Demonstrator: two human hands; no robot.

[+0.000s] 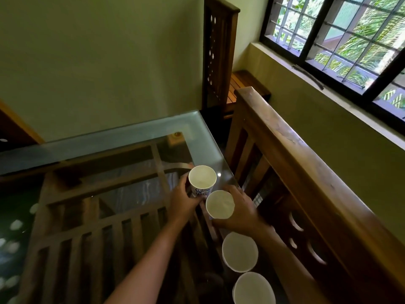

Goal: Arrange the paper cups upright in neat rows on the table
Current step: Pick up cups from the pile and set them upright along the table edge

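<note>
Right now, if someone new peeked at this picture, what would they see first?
Four white paper cups stand upright in a line along the right edge of the glass table. The left hand holds the farthest cup and the right hand holds the next cup. Up at the top right, a barred window shows green leaves.

Pale green walls [98, 62] meet at a corner. Daylight comes through a dark-framed, barred window [341, 36] showing palm leaves [372, 25]. A wooden chair back [285, 150] stands beside the glass-topped surface [131, 132], another tall chair [219, 51] beyond.
</note>
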